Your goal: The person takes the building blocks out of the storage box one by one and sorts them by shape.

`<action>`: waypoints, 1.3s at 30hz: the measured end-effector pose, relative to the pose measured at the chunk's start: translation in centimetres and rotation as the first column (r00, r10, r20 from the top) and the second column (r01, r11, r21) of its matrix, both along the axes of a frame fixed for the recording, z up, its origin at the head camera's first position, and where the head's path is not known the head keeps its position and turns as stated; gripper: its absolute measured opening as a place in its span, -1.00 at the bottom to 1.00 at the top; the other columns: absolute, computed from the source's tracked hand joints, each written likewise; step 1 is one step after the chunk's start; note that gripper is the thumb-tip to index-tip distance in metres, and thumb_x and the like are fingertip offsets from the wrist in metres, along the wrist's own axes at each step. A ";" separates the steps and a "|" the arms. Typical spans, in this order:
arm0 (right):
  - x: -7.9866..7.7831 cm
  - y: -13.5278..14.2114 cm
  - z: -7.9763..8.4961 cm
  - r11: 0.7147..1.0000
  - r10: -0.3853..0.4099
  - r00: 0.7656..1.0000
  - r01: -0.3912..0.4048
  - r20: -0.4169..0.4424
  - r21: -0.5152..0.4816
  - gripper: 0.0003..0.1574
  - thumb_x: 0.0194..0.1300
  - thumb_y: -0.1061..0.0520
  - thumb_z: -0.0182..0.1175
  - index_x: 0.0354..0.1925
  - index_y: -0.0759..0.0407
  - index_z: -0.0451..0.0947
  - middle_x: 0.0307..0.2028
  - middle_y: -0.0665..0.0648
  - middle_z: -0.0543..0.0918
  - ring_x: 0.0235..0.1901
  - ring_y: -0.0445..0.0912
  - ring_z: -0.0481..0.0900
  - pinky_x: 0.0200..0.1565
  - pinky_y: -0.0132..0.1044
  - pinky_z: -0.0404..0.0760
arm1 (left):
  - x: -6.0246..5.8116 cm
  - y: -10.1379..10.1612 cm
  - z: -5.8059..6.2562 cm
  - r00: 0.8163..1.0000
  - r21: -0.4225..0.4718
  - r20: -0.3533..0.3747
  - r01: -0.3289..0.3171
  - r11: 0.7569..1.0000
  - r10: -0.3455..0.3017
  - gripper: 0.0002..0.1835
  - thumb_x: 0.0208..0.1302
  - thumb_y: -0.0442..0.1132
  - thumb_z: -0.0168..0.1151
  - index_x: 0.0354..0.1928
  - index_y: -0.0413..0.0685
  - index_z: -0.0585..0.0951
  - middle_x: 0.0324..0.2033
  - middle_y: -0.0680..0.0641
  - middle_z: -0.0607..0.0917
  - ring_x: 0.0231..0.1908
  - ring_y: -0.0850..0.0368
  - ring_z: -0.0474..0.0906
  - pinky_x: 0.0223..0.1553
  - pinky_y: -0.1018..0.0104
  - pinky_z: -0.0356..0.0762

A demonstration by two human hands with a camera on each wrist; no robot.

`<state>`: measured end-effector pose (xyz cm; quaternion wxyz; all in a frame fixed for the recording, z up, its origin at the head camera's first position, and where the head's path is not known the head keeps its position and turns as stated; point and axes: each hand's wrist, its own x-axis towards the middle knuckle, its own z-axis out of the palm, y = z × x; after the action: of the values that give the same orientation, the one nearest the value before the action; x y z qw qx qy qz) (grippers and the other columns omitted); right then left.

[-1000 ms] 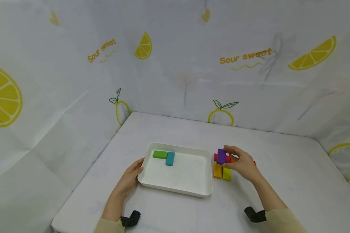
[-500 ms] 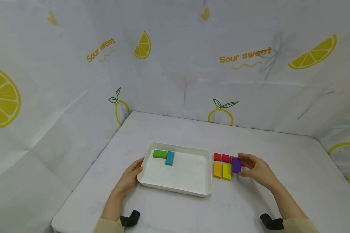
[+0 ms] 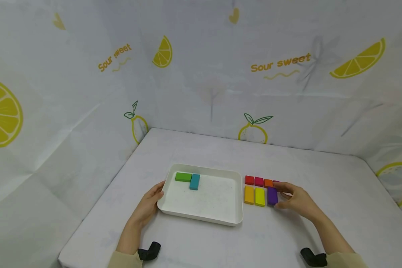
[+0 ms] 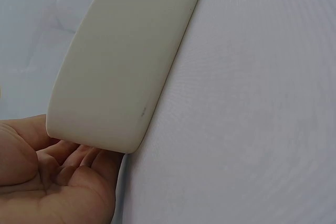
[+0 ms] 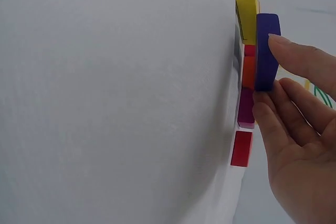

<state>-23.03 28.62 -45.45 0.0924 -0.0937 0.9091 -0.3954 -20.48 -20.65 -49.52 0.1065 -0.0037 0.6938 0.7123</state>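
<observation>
At lower left, your left hand (image 3: 147,204) gripped the tray (image 3: 201,219), probably for steadiness; at lower right, your right hand (image 3: 296,201) pinched the purple block (image 3: 272,196) endwise.

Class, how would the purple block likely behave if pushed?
The purple block, pinched in the right hand, looks stiff, showing no bend. Its flat faces suggest sliding, not rolling. It's probably light, being smaller than the hand.

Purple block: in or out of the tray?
Out: the purple block is right of the white tray, pinched by the right hand.
</observation>
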 end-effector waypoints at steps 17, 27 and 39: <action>0.0 -0.4 -0.8 1.000 -0.004 0.999 0.004 0.036 0.001 -0.06 0.03 0.15 0.49 0.33 0.36 0.36 0.32 0.46 0.42 0.28 0.35 0.45 0.18 -0.04 0.57 | 0.1 0.0 0.0 1.000 -0.009 0.010 -0.003 1.000 0.003 -0.44 0.56 -0.32 -0.22 0.53 -0.16 0.05 0.55 -0.25 0.07 0.56 -0.17 -0.05 0.53 -0.08 -0.03; 0.0 -0.5 -0.8 1.000 -0.002 0.999 0.001 0.043 0.012 -0.04 -0.01 0.16 0.51 0.33 0.34 0.37 0.32 0.44 0.43 0.30 0.35 0.43 0.19 0.00 0.55 | 0.0 0.0 0.0 1.000 -0.010 0.005 -0.008 1.000 0.008 -0.45 0.56 -0.33 -0.22 0.53 -0.17 0.06 0.54 -0.26 0.09 0.55 -0.15 -0.03 0.52 -0.05 0.00; -0.1 -0.4 -1.1 1.000 0.001 1.000 -0.001 0.017 0.018 -0.04 -0.03 0.17 0.53 0.31 0.35 0.38 0.30 0.42 0.45 0.31 0.34 0.42 0.17 -0.03 0.56 | 0.1 0.0 0.0 1.000 0.001 0.004 0.004 1.000 -0.004 -0.44 0.56 -0.32 -0.22 0.53 -0.16 0.04 0.55 -0.25 0.07 0.56 -0.14 -0.06 0.53 -0.06 -0.05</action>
<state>-23.13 28.26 -46.58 0.1010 -0.0899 0.9118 -0.3877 -20.40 -20.63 -49.47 0.1094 -0.0035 0.6932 0.7124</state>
